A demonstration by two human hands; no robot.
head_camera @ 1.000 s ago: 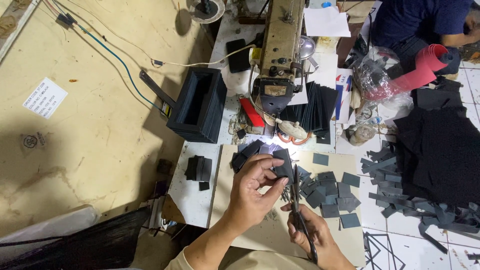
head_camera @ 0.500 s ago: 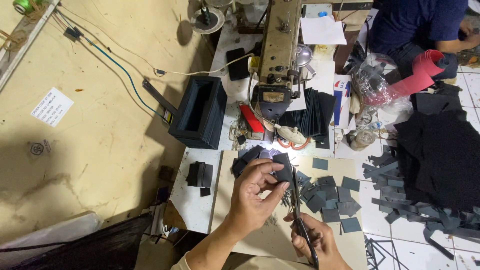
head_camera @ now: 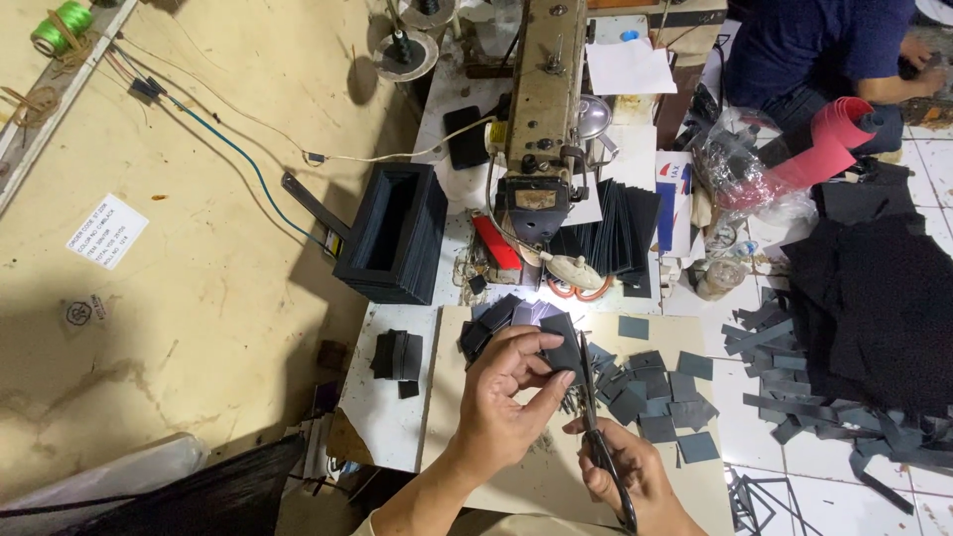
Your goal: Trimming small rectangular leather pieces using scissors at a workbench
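Note:
My left hand (head_camera: 511, 392) pinches a small dark leather piece (head_camera: 563, 349) over a tan board (head_camera: 467, 407). My right hand (head_camera: 625, 474) grips black scissors (head_camera: 593, 427), whose blades point up and touch the piece's right edge. Several cut dark grey squares (head_camera: 660, 392) lie scattered on the board just right of the hands. A fan of dark pieces (head_camera: 496, 323) lies behind my left hand.
A sewing machine (head_camera: 544, 119) stands at the back with a stack of black pieces (head_camera: 620, 233) beside it. A black open box (head_camera: 392, 233) sits left. Dark fabric scraps (head_camera: 864, 328) cover the floor right. Another person's arm (head_camera: 893, 84) is at the top right.
The view has shifted slightly. My hands keep the piece and the scissors in nearly the same place, the blades staying at the piece's edge.

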